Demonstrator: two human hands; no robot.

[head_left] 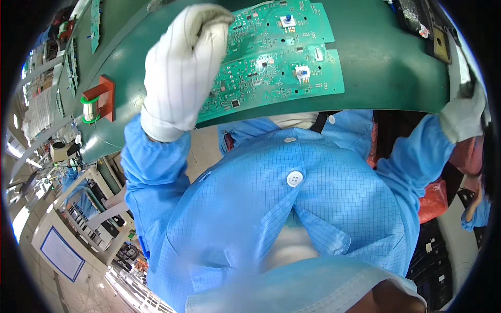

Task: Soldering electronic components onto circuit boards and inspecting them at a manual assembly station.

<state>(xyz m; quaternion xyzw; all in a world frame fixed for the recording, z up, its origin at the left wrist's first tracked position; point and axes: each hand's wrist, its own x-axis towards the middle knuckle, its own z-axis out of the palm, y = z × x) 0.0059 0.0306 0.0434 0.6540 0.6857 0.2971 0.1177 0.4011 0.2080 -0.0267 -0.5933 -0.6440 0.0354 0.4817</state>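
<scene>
Closest in, a blue grid-pattern smock (292, 208) fills the lower frame, white buttons down the front, the person bent right over the bench. Up from the sleeve on the left comes the left hand (180, 68) in a white knit glove, fingers curled tight into a fist over the left end of the nearer circuit board (271, 78). It looks pinched between thumb and fingers at the board's edge, though the glove hides the exact contact. The board itself lies flat on the green bench mat (386, 68), long side running left to right, a small blue-capped component near its right end.

Over on the far right edge, the right hand (462, 117), also gloved, sits at the rim of the mat. It appears closed around something dark, but the edge of the view cuts it off and I cannot tell what it grips or how firmly.

Just beyond the held board, a second circuit board (282, 26) lies parallel, nearly touching it. Further left on the mat stands a solder spool (91, 108) on a red holder.

My read: this is the pick-up or positioning step for the nearer board. Judging from here, the next move calls for a steady lift by the edge, keeping clear of the neighbouring board and the components.
</scene>
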